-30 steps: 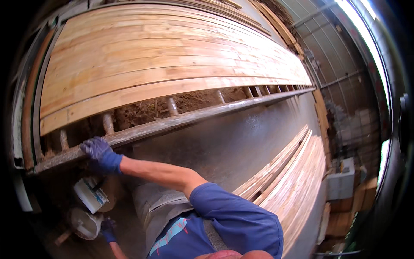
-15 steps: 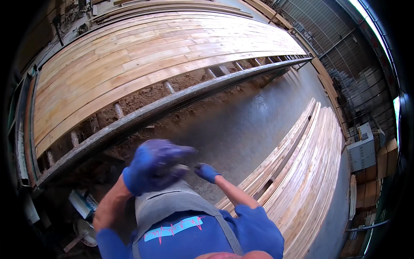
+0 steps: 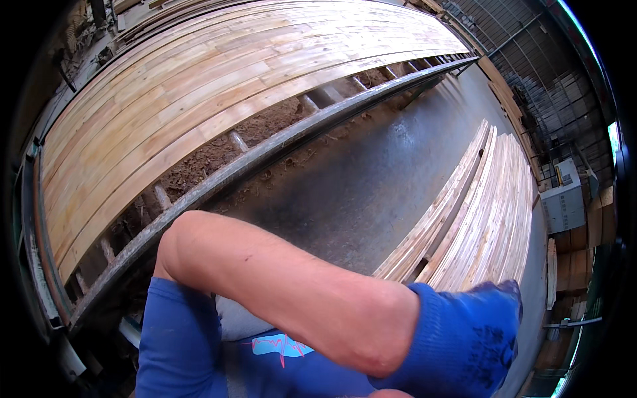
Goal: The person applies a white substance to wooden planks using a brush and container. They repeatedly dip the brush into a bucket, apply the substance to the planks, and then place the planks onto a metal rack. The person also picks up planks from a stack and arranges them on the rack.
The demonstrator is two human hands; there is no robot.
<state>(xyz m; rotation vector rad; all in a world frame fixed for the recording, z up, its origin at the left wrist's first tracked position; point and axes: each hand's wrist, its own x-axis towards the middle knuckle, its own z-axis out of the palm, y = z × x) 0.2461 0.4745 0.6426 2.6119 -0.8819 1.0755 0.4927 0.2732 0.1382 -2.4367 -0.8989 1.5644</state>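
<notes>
My left forearm reaches across my chest from the left, elbow bent, close to the camera. At its end is my left hand (image 3: 464,338) in a blue knitted glove with a dark coated part. Mostly the cuff and back of the glove show; the fingers are hidden, so whether they grip anything cannot be made out. Behind the glove, farther down, lies a stack of long pale wooden boards (image 3: 481,219), which the hand appears to be apart from. My right hand does not show. Part of a grey apron (image 3: 242,318) is visible below the forearm.
A long roller table (image 3: 265,159) with a metal side rail runs from near left to far right, bearing rows of planks (image 3: 199,79). Sawdust (image 3: 265,123) lies between its rollers. Concrete floor (image 3: 371,186) separates table and stack. A light grey box (image 3: 564,199) stands at the right.
My left hand has swung from in front of my waist across to the right and up close to the camera. My right hand has gone out of sight. The view has shifted slightly.
</notes>
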